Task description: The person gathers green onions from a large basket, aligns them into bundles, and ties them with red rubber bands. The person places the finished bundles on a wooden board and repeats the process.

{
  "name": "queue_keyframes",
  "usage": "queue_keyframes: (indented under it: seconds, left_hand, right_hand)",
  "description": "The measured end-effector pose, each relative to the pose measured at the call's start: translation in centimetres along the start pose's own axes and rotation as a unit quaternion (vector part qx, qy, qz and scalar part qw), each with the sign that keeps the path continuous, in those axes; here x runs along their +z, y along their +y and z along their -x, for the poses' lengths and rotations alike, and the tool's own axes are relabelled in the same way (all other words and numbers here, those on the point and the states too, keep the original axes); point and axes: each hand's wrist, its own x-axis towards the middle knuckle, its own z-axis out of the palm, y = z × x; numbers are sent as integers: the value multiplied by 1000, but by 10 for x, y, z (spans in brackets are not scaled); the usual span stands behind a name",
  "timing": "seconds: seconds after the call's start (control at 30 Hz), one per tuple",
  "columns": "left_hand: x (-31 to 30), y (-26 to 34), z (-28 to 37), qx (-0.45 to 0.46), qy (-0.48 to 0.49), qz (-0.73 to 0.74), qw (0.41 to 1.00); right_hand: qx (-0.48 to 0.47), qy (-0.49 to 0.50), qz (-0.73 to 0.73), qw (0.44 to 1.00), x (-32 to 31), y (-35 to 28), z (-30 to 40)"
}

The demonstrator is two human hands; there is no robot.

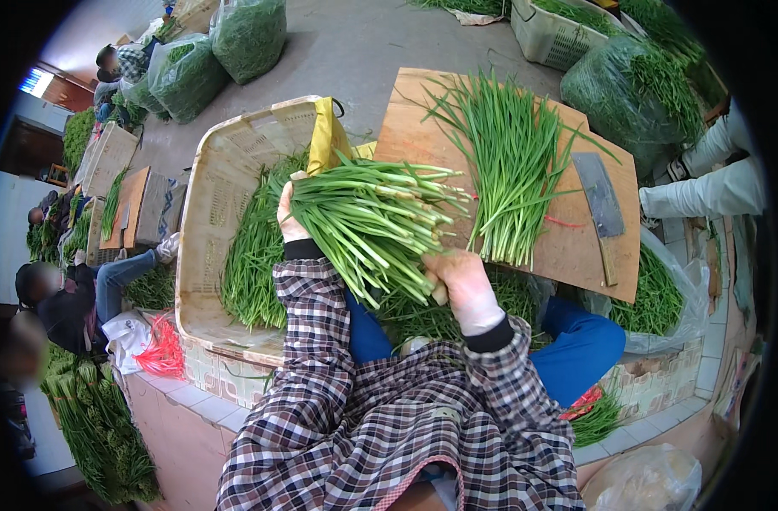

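A thick bunch of green leafy stalks, like garlic chives [370, 223], lies across my left hand [291, 211], whose fingers wrap its leafy end. At the pale cut ends, my right hand [456, 278] has its fingers against the lower stalks; whether it grips any is unclear. Beyond, a second pile of the stalks [513, 166] rests on a wooden board [421, 96]. To the right on the same board lies a cleaver [598, 198] with its handle towards me. Red ties [562, 222] show beside the pile. More greens [255, 274] fill part of a plastic crate [200, 211] at my left.
A yellow cloth [322, 137] hangs over the crate's rim. Bags of greens [631, 96] stand beyond the board, near a person's legs [708, 191]. Another bag of greens [657, 287] sits at the right. Several people [63, 300] sit at the left, near red plastic ties [162, 348].
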Motion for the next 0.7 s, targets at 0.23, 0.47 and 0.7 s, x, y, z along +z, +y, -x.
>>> queue_keyframes:
  seconds: [0.23,0.47,0.7]
  left_hand:
    - [-6,-3,-1,-47,-39,21,998]
    - [-48,10,-16,-45,-83,6,996]
    - [-38,-4,-14,-106,-118,49,986]
  right_hand:
    - [-36,-28,115,992,-10,-35,60]
    - [39,-3,192,981,-141,-5,125]
    - [-235,44,236,942,-35,-48,25]
